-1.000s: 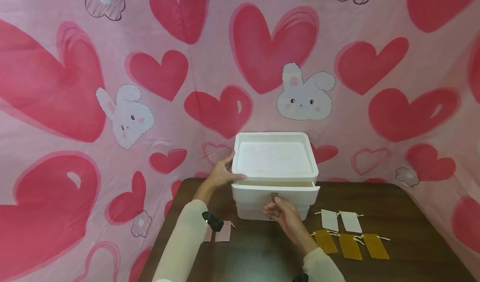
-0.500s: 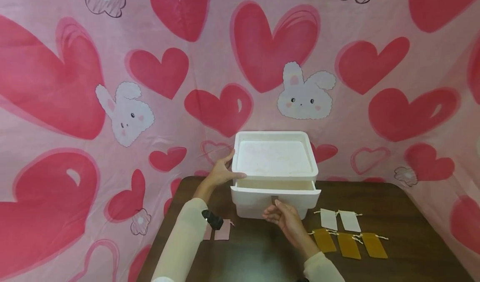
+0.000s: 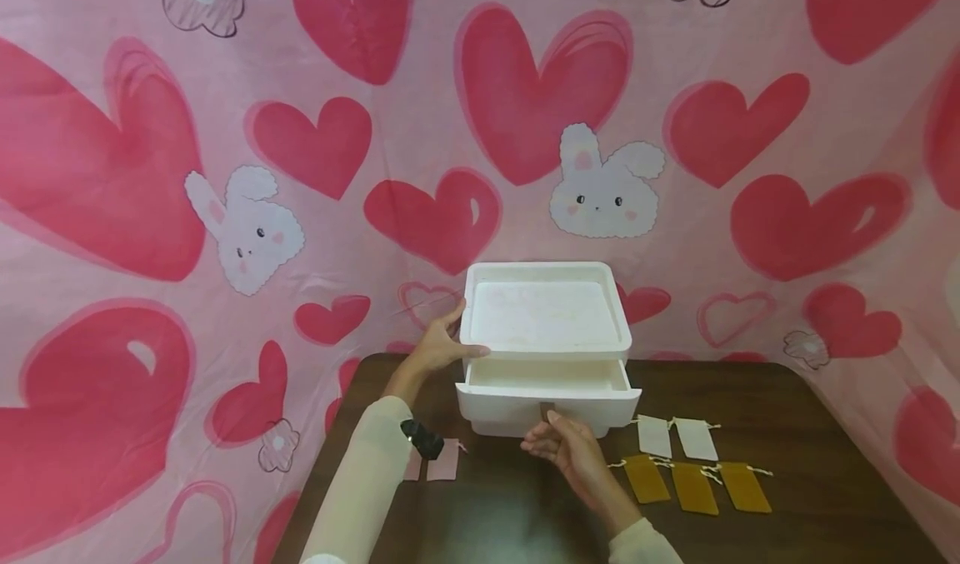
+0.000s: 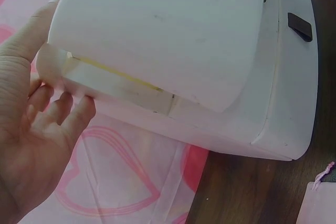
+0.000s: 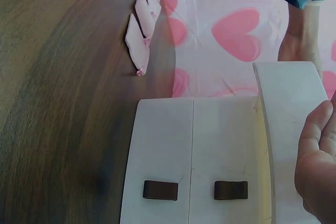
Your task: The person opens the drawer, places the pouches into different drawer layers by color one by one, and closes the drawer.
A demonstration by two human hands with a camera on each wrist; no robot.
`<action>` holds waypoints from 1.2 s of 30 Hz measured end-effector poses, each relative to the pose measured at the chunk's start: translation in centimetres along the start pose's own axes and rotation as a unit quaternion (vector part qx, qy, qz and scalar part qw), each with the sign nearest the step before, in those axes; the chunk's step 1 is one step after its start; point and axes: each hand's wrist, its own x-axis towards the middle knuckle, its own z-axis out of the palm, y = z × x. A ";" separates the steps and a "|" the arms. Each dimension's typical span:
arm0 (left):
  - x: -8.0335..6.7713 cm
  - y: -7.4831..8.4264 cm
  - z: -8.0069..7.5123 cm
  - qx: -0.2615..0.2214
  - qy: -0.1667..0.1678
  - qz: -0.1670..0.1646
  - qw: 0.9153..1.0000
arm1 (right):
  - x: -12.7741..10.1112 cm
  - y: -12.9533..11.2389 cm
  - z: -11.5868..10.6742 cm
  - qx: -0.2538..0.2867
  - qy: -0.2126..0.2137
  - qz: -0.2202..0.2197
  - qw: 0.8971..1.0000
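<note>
At the left of the dark tabletop (image 3: 510, 506) lie two pink pouches (image 3: 435, 462), untouched, partly hidden behind the sleeve in the head view. Next comes the left hand (image 3: 437, 346), which rests against the left side of the white drawer unit (image 3: 545, 314): the thumb lies along the front edge of the upper part and the fingers reach round toward the back, fairly straight, bracing the unit rather than gripping it. In the middle, the top drawer (image 3: 547, 397) stands part-way out, so the opening step looks well under way but, by my judgement, not finished; what shows of its inside looks bare. The right hand (image 3: 561, 446) is just in front of the drawer, its fingers curled up at the small dark pull tab (image 3: 547, 411); it seems to pinch the tab, though the actual contact is hard to make out. The right wrist view shows two such tabs, one per drawer, and the lower drawer looks closed. Further right, near the right hand but apart from it, lie two white pouches (image 3: 675, 437) with three mustard pouches (image 3: 696, 486) in a row in front of them, none yet inside the drawer.
</note>
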 end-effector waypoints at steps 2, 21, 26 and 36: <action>0.0 0.0 0.0 -0.001 0.001 -0.002 1.000 | -0.1 0.0 0.1 0.001 -0.001 0.000 1.000; 0.1 -0.2 -0.1 0.002 -0.004 0.001 1.000 | -2.0 0.0 1.1 0.024 -0.013 0.009 1.000; 0.0 -0.2 -0.3 0.007 -0.004 -0.003 1.000 | -2.4 0.1 1.4 0.029 -0.028 0.002 0.999; 0.1 -0.1 -0.3 -0.009 -0.012 -0.006 1.000 | -3.4 0.3 1.7 0.028 -0.058 -0.004 0.998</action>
